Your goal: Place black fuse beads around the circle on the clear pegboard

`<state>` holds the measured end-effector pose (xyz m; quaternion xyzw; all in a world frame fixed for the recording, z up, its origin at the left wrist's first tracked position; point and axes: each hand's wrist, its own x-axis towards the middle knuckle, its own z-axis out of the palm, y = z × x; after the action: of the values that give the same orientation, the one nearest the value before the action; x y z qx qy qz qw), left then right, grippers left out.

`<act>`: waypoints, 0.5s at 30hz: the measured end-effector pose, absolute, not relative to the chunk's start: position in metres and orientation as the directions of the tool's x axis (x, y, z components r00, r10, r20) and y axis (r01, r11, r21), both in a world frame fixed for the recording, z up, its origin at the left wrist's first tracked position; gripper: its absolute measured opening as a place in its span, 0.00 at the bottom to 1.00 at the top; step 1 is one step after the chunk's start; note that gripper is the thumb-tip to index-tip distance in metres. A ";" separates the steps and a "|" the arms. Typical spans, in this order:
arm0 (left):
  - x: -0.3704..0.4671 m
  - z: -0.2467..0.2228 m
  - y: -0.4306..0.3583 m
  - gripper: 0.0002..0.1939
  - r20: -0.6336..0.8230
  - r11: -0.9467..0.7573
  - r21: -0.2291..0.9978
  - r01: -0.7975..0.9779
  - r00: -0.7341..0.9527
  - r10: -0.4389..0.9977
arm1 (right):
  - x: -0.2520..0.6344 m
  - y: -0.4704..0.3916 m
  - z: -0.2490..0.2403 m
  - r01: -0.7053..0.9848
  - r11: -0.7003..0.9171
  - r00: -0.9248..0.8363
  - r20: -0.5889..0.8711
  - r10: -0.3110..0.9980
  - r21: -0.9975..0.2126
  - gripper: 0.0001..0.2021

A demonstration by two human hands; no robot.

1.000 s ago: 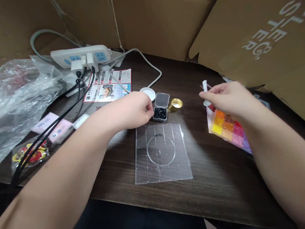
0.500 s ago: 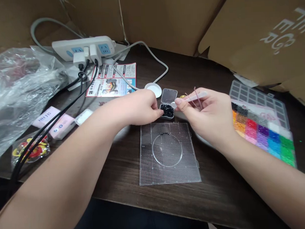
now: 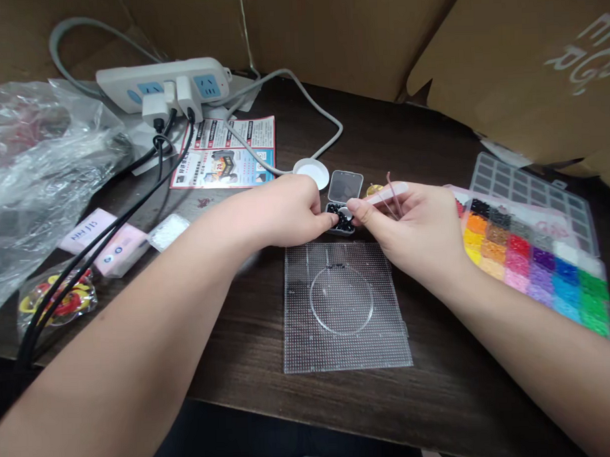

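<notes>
Right-hand grip pinches a white scoop, angled low so its bowl meets the black beads in a small box at frame centre; thin pink prongs share that grip. Left-hand grip touches the box, apparently steadying it; how tightly is unclear. Upper-left leaflet shows "20"; upper-right carton, white "E" and "R".

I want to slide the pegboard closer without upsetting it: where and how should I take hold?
Probably pinch the pegboard at its near edge, coming from the person's side: it lies flat, that edge is uncovered, and the small black bits sit towards the far edge.
</notes>
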<state>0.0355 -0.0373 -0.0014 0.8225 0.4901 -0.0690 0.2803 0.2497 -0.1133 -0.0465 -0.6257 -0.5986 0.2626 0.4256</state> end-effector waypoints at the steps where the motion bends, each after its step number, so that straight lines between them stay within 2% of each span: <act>1: 0.036 -0.002 -0.037 0.30 -0.389 -0.363 0.386 0.848 0.506 0.769 | 0.250 -0.113 -0.046 0.520 0.079 0.141 0.176 0.974 -0.850 0.12; 9: 0.037 -0.007 -0.036 0.34 -0.378 -0.348 0.415 0.841 0.507 0.775 | 0.250 -0.113 -0.045 0.480 0.024 0.184 0.127 0.975 -0.877 0.19; 15: 0.038 -0.005 -0.036 0.35 -0.362 -0.344 0.423 0.838 0.505 0.784 | 0.251 -0.110 -0.045 0.466 -0.011 0.205 0.096 0.974 -0.885 0.20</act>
<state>0.0382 -0.0364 -0.0055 0.8185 0.4954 -0.0472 0.2871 0.2514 -0.1102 -0.0453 -0.6466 -0.5568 0.2956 0.4296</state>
